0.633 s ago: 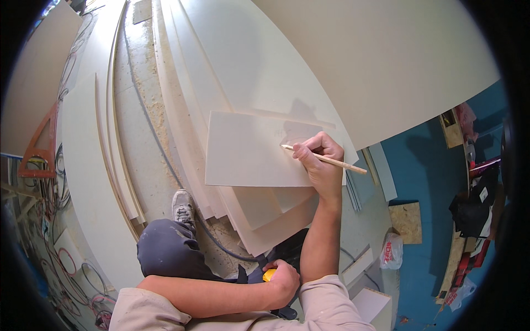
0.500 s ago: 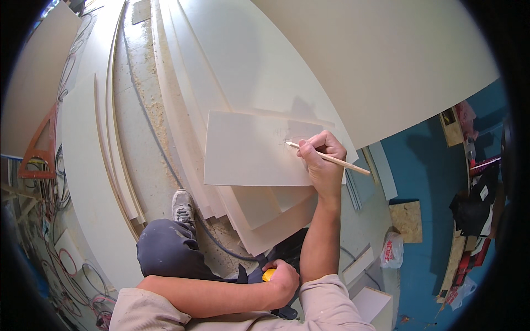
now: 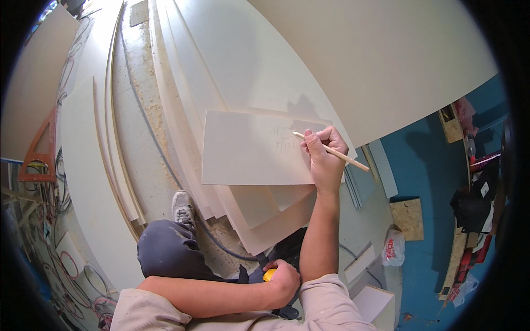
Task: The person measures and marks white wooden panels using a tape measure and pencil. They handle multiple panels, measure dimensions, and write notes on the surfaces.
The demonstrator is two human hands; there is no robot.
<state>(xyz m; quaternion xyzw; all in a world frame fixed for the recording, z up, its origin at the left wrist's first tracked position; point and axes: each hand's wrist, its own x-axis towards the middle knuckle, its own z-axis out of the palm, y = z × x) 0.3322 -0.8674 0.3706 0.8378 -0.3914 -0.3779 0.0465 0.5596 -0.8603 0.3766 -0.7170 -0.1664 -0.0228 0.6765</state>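
A pale wooden pencil is gripped in my right hand, its tip over a white rectangular board. Faint handwritten pencil marks show on the board to the left of the tip; whether the tip touches the surface I cannot tell. That board lies on a stack of larger pale panels. Close to my body, my left hand is closed round a yellow object, mostly hidden by the fingers, which looks like a tape measure.
Long pale panels lie on the left, with a dark cable and sawdust on the floor beside them. An orange triangular square stands near tangled hoses at far left. On the right are a plastic bag and a chipboard piece.
My right hand has shifted the pencil tip slightly up and to the right, uncovering more pencil marks on the board. The left hand stays where it was.
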